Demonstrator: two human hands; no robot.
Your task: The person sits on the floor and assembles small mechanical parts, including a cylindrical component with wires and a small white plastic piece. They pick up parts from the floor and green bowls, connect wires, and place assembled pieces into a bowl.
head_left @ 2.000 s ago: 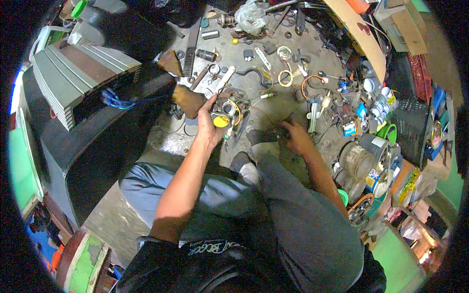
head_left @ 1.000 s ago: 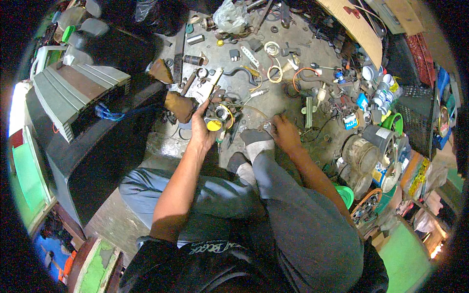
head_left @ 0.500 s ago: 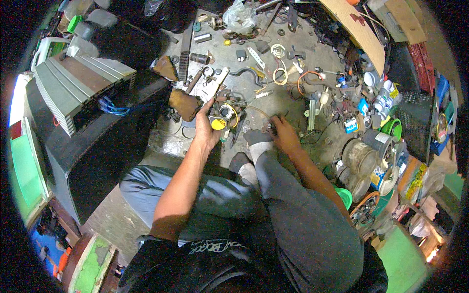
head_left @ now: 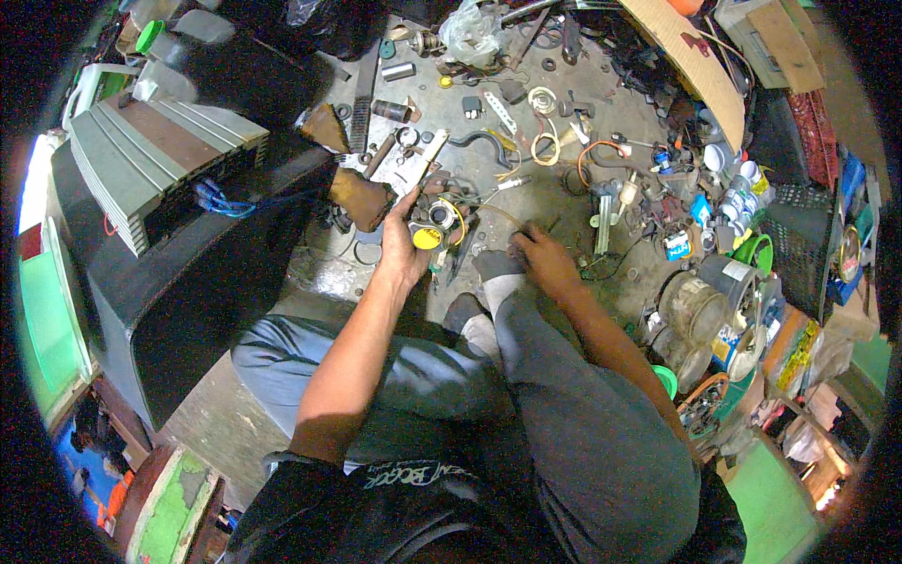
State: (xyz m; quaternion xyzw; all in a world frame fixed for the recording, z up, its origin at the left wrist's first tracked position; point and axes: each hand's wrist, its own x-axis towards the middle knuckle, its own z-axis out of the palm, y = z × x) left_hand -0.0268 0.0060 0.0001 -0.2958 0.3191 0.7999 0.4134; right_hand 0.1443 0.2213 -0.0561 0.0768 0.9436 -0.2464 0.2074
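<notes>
Left hand [head_left: 402,256]: curled round yellow-capped part [head_left: 428,236]
Right hand [head_left: 547,261]: beside foot [head_left: 498,266]; cannot tell its grip
Finned box [head_left: 169,141]: left

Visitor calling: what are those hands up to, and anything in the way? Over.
Left hand holding part with yellow disc. Right hand beside socked foot, grip unclear. Foot sits between hands; curved black hose lies beyond.

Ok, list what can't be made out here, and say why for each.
All in the head view:
- What is in the right hand's grip: covered by the fingers, too dark and small.
- Underside of the yellow-disc part in the left hand: turned away from the camera.
- What the clear bag holds, if anything: masked by crumpled plastic.
- Far end of the cardboard: cut off by the upper edge.
</notes>
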